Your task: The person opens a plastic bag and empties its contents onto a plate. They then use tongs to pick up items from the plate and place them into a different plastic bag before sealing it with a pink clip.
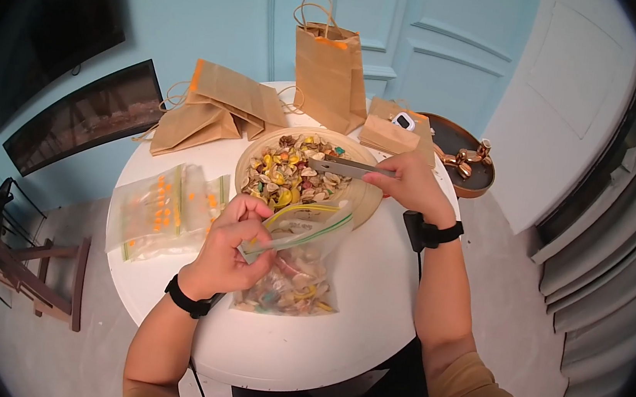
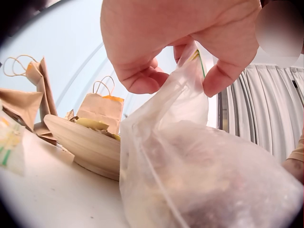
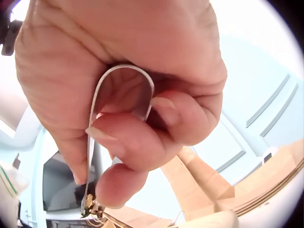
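Note:
My left hand (image 1: 230, 255) pinches the rim of a clear zip bag (image 1: 294, 273) with a yellow and green seal; dried petals or shells fill its lower part, which rests on the table. In the left wrist view the hand (image 2: 180, 42) holds the bag (image 2: 209, 166) by its top edge. My right hand (image 1: 412, 185) grips metal tongs (image 1: 348, 169), their tips over the mixed dried pieces (image 1: 290, 172) in a wide round bowl (image 1: 368, 204). The right wrist view shows fingers of the right hand (image 3: 128, 109) curled round the bent end of the tongs (image 3: 95, 104).
Flat zip bags (image 1: 154, 212) with orange marks lie at the left of the white table (image 1: 278, 357). Brown paper bags (image 1: 331, 76) stand and lie behind the bowl. A white device (image 1: 403, 121) sits on folded paper bags at back right, beside a round tray (image 1: 482, 181).

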The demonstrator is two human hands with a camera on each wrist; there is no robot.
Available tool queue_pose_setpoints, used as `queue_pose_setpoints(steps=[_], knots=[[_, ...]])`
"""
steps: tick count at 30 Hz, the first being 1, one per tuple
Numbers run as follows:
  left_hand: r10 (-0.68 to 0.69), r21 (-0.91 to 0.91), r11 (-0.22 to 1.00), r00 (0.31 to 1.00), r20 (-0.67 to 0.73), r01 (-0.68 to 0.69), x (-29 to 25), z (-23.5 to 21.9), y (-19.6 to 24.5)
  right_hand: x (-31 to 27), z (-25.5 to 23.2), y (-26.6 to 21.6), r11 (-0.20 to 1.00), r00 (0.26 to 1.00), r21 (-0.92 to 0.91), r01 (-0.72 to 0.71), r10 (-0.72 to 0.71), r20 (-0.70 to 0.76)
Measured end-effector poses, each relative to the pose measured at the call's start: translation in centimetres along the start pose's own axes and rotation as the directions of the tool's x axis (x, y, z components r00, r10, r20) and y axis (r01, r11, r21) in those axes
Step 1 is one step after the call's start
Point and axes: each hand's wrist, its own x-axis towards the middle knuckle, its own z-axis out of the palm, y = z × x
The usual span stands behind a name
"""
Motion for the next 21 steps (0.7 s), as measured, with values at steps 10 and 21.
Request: queue_pose_setpoints(steps=[10,21], knots=[[-0.004,0.071,0.997,1.0,-0.014,0.005,0.0,-0.1,0.1,-2.5,-2.8,-4.3,0.96,0.928,0.26,0.101,-0.185,0.323],[0.042,-0.015,0.999,0.998,0.036,-0.041,-0.1,0.0,-0.2,0.5,1.3,-0.7,0.992,0.992,0.079,0.102,-0.096,-0.081]])
